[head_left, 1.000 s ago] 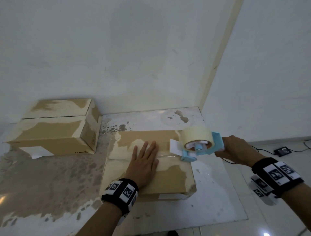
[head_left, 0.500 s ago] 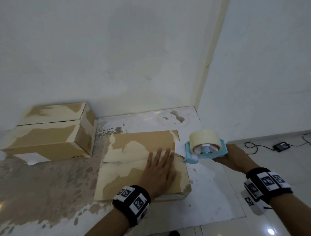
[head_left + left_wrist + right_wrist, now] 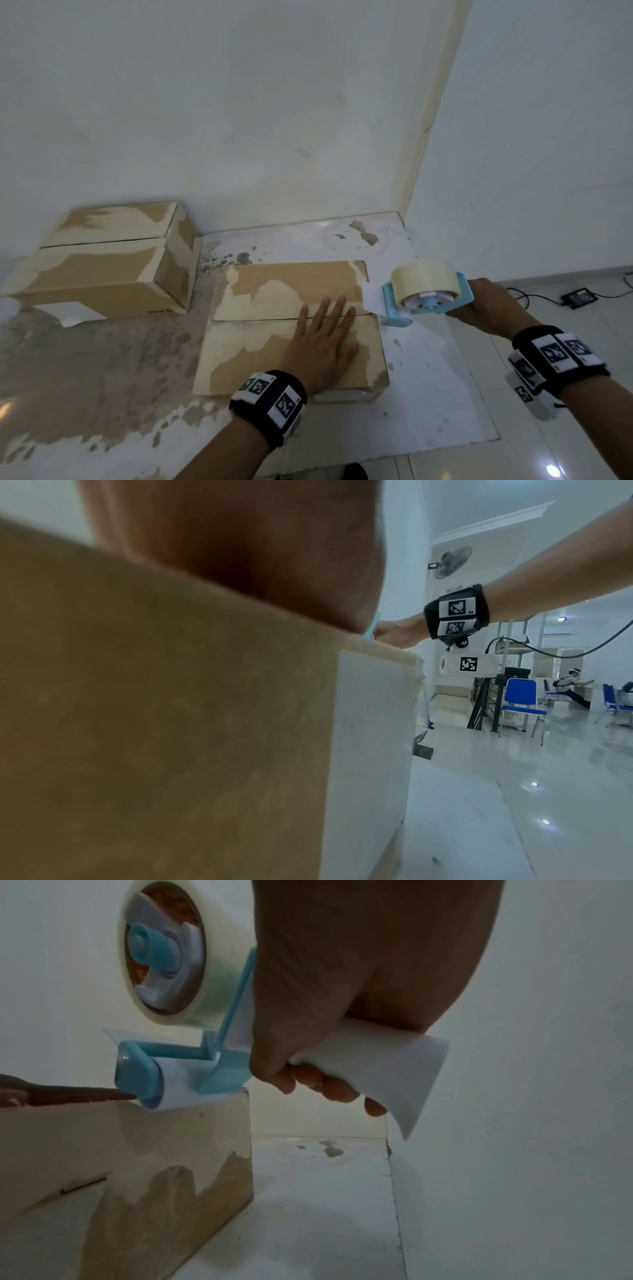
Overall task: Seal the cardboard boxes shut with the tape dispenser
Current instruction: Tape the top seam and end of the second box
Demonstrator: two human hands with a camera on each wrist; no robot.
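Left hand (image 3: pixel 322 346) lies flat, fingers straight and together, pressing down on the top of the near cardboard box (image 3: pixel 274 356), its fingertips reaching across the centre seam (image 3: pixel 260 319) where the two flaps meet. Right hand (image 3: pixel 489 308) is curled tightly round the white handle of the blue tape dispenser (image 3: pixel 426 296), which sits at the right end of that box, its roller (image 3: pixel 171 1088) resting on the top right edge in line with the seam; the roll of pale tape (image 3: pixel 424 279) stands above the frame. Whether tape already lies along the seam cannot be told from these views. To do the step in hand well, the roller should stay pressed to the cardboard and centred on the seam so the strip covers both flaps equally, while the flat hand keeps the flaps level and closed; the strip should carry down over the box's right side before being cut, so that the end does not lift. Both flaps of this box are shut, so any contents are hidden. A second cardboard box (image 3: pixel 102 267), taller, stands to the left of the near box and farther back, also closed, its contents unseen and its seam apparently bare.
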